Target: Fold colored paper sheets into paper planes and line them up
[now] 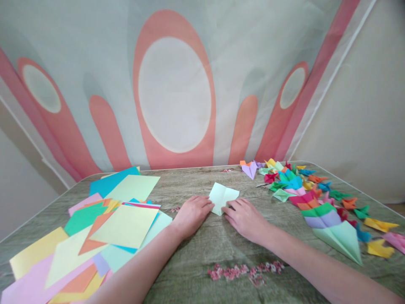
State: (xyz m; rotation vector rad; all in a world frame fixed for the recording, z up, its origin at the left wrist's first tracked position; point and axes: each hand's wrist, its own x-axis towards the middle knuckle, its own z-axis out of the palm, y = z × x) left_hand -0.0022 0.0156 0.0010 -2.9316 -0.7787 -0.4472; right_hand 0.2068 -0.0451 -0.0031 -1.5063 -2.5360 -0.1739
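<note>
1. The left hand [194, 214] has its fingers a little bent, with the tips at the left edge of the small pale green paper [224, 196]. I can't tell if it pinches the paper.
2. The right hand [246, 217] has curled fingers touching the paper's lower right side. I can't tell how tight they are.
3. So the paper lies between the two hands and pokes out past the fingertips, away from the person. Both hands look about as near.
4. It sits a bit turned and looks almost square, so no side is clearly longer. A faint fold line runs up its middle.
5. Under it is the table [186, 270].
</note>
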